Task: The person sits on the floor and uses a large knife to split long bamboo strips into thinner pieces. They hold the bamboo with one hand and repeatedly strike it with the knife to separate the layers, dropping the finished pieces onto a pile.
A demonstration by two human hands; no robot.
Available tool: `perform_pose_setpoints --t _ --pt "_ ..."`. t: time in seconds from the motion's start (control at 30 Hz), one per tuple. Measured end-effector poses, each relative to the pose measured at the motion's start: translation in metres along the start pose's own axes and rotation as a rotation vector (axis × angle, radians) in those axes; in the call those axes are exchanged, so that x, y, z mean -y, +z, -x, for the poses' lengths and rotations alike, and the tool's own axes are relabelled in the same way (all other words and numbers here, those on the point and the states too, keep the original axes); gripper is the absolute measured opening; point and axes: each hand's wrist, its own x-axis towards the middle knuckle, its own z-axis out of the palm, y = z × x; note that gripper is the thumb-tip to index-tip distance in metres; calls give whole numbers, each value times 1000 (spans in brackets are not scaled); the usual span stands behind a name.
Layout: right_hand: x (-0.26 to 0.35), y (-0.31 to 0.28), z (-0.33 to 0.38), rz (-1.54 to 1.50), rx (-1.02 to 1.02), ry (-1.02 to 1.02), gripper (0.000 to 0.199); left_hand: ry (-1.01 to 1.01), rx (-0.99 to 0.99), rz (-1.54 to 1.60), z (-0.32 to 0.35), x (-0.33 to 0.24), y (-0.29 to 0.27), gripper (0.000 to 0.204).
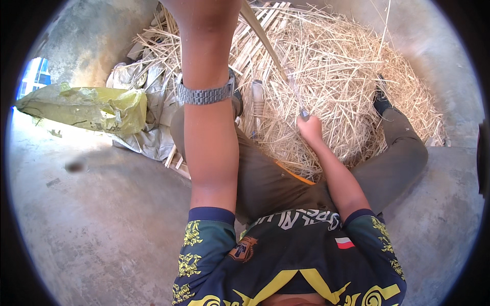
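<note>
My left arm reaches straight up the view, a grey metal-band watch (206, 95) round the wrist. At the top edge is my left hand (204, 13), its fingers cut off by the frame. A pale bamboo strip (263, 38) slants down from beside it, held aloft at that end. The strip's lower end meets the blade of a knife (304, 114). My right hand (310, 129) is closed round the knife's dark handle, low over a heap of shavings (337, 76). Between my legs lies a tool with a cord-bound middle (258, 108).
Cut bamboo strips (265, 20) lie at the far side of the heap. A yellowish translucent plastic sack (102, 108) and crumpled grey sheeting (153, 140) are on the left. My bent legs (398, 153) flank the heap on the concrete floor (102, 224).
</note>
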Motion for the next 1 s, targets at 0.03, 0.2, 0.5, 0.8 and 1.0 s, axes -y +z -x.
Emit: perform_pose_setpoints --t 0.03,0.2,0.5,0.8,1.0 --pt "-15 6 -3 10 27 49 30 -39 -48 -42 2 0 0 39" --pt "6 -1 0 43 140 85 22 -69 -47 33 5 -5 -17 38" --pt "132 -76 34 -754 -14 -420 24 -367 -261 312 -1 -8 -28 47" --pt "-35 25 -23 24 116 176 17 -54 -88 24 -4 -1 -9 46" --pt "25 -21 -3 -388 244 301 15 -68 -156 -37 -2 4 -20 45"
